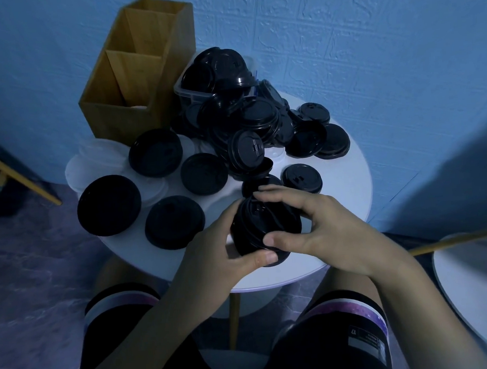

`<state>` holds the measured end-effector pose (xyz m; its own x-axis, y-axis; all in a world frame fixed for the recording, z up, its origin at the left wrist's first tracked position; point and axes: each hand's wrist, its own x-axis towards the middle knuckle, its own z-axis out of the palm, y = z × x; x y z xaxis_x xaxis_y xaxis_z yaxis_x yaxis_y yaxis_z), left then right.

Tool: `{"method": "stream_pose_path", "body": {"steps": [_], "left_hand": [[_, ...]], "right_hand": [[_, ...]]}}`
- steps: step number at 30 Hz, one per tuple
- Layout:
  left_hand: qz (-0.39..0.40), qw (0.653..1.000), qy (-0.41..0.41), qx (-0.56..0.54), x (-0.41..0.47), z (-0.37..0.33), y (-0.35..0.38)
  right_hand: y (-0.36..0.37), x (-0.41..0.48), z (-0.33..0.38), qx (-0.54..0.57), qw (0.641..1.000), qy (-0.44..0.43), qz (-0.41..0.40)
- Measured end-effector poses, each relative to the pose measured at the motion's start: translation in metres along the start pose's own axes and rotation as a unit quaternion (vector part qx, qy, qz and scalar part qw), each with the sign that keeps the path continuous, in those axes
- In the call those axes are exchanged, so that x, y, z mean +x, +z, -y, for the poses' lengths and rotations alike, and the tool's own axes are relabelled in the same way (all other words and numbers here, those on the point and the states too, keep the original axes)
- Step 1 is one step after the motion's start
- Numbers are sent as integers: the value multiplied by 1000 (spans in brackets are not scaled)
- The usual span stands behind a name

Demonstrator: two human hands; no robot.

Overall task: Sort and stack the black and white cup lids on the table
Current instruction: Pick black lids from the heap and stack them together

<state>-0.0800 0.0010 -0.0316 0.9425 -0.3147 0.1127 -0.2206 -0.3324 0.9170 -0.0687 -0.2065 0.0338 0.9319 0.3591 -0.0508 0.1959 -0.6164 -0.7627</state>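
Both my hands hold a stack of black cup lids (263,226) just above the near part of the round white table (347,183). My left hand (220,248) grips the stack from the left, thumb along its near rim. From the right, my right hand (318,222) curls round it, fingers over the top. A heap of loose black lids (258,123) lies at the back of the table. Several bigger black lids (109,205) lie flat at the left. White lids (101,156) show beneath them at the left edge.
A wooden divided box (133,77) stands at the back left. A clear plastic tub (194,93) full of black lids sits behind the heap. Another white tabletop (477,290) is at the right. My knees are under the table's near edge.
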Motion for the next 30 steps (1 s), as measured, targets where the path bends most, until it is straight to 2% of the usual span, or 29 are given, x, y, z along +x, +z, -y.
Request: {"method": "stream_pose_path", "body": {"steps": [14, 22, 30], "left_hand": [[5, 1000, -27, 5, 1, 2, 0], [-11, 998, -16, 60, 1, 5, 4], [-31, 997, -7, 77, -1, 4, 5]], "right_hand": [[-10, 7, 3, 28, 997, -7, 71], [-9, 6, 4, 17, 998, 5, 67], [1, 1, 4, -31, 999, 21, 14]]}}
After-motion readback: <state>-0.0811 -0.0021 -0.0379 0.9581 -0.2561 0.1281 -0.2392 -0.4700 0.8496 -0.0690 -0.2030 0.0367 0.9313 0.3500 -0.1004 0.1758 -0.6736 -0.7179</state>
